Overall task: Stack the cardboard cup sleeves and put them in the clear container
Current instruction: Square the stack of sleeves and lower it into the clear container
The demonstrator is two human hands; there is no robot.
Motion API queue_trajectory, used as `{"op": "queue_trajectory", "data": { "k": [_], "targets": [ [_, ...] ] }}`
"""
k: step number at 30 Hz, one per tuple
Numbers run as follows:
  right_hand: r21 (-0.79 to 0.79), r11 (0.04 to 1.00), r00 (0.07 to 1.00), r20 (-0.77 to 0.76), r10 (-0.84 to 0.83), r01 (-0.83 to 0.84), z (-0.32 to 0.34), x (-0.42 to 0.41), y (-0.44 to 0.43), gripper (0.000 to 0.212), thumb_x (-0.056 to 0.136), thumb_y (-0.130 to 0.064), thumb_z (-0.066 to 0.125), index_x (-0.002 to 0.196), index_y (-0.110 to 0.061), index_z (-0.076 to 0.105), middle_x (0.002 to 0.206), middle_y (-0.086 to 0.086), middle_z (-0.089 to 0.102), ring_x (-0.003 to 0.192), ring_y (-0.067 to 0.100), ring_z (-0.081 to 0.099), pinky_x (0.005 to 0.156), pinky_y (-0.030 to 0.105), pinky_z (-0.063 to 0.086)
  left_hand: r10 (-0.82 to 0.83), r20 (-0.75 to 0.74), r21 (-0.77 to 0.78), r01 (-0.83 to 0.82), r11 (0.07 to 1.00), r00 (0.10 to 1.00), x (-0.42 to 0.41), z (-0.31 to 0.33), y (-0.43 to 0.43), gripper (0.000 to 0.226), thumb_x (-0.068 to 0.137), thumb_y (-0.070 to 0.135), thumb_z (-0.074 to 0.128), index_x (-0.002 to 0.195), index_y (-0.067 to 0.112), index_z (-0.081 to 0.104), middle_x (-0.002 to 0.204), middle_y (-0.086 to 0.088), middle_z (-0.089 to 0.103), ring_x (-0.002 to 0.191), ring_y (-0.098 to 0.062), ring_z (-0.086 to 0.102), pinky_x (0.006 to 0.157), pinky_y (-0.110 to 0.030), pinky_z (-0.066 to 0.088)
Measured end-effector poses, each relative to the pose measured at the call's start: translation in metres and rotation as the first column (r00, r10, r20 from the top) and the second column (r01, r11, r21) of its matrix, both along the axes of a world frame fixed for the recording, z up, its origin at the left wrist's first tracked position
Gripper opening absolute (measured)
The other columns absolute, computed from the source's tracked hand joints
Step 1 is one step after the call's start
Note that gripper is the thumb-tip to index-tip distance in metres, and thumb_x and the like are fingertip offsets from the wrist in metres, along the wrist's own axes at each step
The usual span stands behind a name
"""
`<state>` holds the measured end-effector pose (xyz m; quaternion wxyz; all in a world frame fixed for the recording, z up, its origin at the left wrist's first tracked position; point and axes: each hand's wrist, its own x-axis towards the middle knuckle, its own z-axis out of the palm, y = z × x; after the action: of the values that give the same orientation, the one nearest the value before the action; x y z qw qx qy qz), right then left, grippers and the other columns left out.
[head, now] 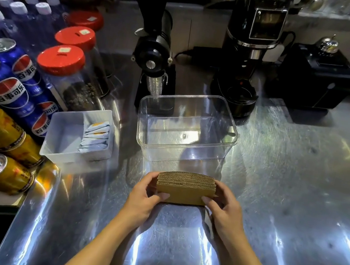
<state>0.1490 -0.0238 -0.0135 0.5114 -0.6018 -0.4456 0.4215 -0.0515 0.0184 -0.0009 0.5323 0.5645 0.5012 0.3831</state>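
Observation:
A neat stack of brown cardboard cup sleeves (pixel 186 186) stands on edge just above the steel counter, held between both hands. My left hand (pixel 143 196) grips its left end, thumb on the front face. At the other end my right hand (pixel 224 210) grips the same way. The clear container (pixel 144 131), a rectangular plastic box with nothing inside, stands directly behind the stack, a short gap away.
A white tray (pixel 60 134) with sachets sits left of the container. Soda cans (pixel 4 83), water bottles and red-lidded jars (pixel 62 60) crowd the left side. Two black coffee grinders (pixel 250 52) and a black box (pixel 315 77) stand behind. The steel counter (pixel 286 197) extends to the right.

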Motion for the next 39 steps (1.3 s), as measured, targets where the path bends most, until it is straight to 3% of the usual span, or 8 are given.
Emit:
{"op": "queue_trajectory", "data": {
  "k": [7,13,18,21,30,32,35,39],
  "targets": [
    [0.116,0.993,0.998,-0.056,-0.027,0.033,0.058,0.004,0.024,0.044,0.078,0.0,0.065,0.104,-0.036,0.059,0.104,0.0,0.067,0.094,0.021,0.062,0.084,0.036,0.05,0.041,0.104,0.128,-0.055,0.99,0.994,0.01,0.046,0.019,0.045,0.075,-0.003,0.067,0.103,0.032,0.06,0.098,0.003,0.068,0.089,-0.004,0.064,0.077,-0.015,0.051],
    [0.199,0.98,0.998,-0.055,0.01,0.001,0.117,0.013,0.093,0.033,0.081,-0.001,0.062,0.108,-0.02,0.058,0.098,-0.004,0.066,0.085,-0.003,0.063,0.072,0.012,0.052,0.097,0.161,0.238,-0.135,0.962,0.982,0.03,0.095,0.084,0.036,0.08,0.006,0.064,0.112,0.021,0.058,0.097,0.008,0.066,0.087,-0.004,0.062,0.08,-0.013,0.049],
    [0.031,0.999,0.996,-0.083,0.041,-0.038,0.13,0.019,0.158,0.028,0.084,-0.003,0.059,0.112,-0.004,0.058,0.087,-0.002,0.065,0.079,0.008,0.061,0.068,0.015,0.049,0.19,0.124,0.094,-0.202,0.975,0.974,0.044,0.108,0.137,0.022,0.086,0.007,0.058,0.107,0.013,0.061,0.091,0.003,0.066,0.082,-0.006,0.062,0.067,-0.012,0.048],
    [-0.132,0.989,0.993,-0.104,0.048,-0.062,0.119,0.015,0.186,0.021,0.085,-0.001,0.055,0.106,0.0,0.06,0.074,0.0,0.061,0.067,0.01,0.057,0.05,0.01,0.046,0.256,0.043,-0.06,-0.253,0.966,0.966,0.049,0.095,0.159,0.019,0.087,0.008,0.055,0.104,0.014,0.063,0.096,-0.004,0.067,0.092,-0.019,0.062,0.08,-0.028,0.05],
    [-0.424,0.903,0.998,-0.04,0.056,-0.068,0.065,0.014,0.231,0.019,0.084,-0.001,0.057,0.101,0.005,0.057,0.092,0.015,0.058,0.09,0.027,0.057,0.09,0.043,0.049,0.397,-0.218,-0.27,-0.446,0.853,0.892,0.057,0.049,0.189,0.024,0.082,0.008,0.062,0.062,0.015,0.051,0.08,-0.011,0.055,0.076,-0.023,0.049,0.07,-0.032,0.038],
    [-0.462,0.886,0.999,-0.011,0.045,-0.045,0.058,0.012,0.239,0.005,0.082,-0.003,0.06,0.083,-0.002,0.056,0.09,0.015,0.057,0.09,0.028,0.056,0.085,0.04,0.05,0.425,-0.262,-0.272,-0.489,0.829,0.867,0.06,0.046,0.194,0.036,0.079,0.007,0.063,0.056,0.02,0.04,0.078,-0.009,0.048,0.076,-0.022,0.043,0.07,-0.032,0.034],
    [-0.493,0.869,0.999,0.004,0.046,-0.038,0.047,0.012,0.249,0.024,0.081,-0.004,0.062,0.064,-0.013,0.049,0.078,0.011,0.054,0.08,0.024,0.055,0.068,0.033,0.047,0.421,-0.318,-0.279,-0.508,0.815,0.849,0.062,0.044,0.202,0.037,0.077,0.007,0.063,0.055,0.021,0.037,0.075,-0.008,0.044,0.076,-0.021,0.039,0.07,-0.032,0.031],
    [-0.507,0.861,0.998,0.023,0.065,-0.045,0.038,0.013,0.252,0.008,0.081,-0.008,0.061,0.086,-0.003,0.058,0.082,0.011,0.055,0.079,0.024,0.057,0.07,0.034,0.049,0.411,-0.388,-0.283,-0.531,0.799,0.825,0.061,0.038,0.207,0.026,0.077,0.014,0.066,0.058,0.016,0.048,0.075,-0.009,0.054,0.075,-0.025,0.049,0.07,-0.034,0.044]
  ]
}}
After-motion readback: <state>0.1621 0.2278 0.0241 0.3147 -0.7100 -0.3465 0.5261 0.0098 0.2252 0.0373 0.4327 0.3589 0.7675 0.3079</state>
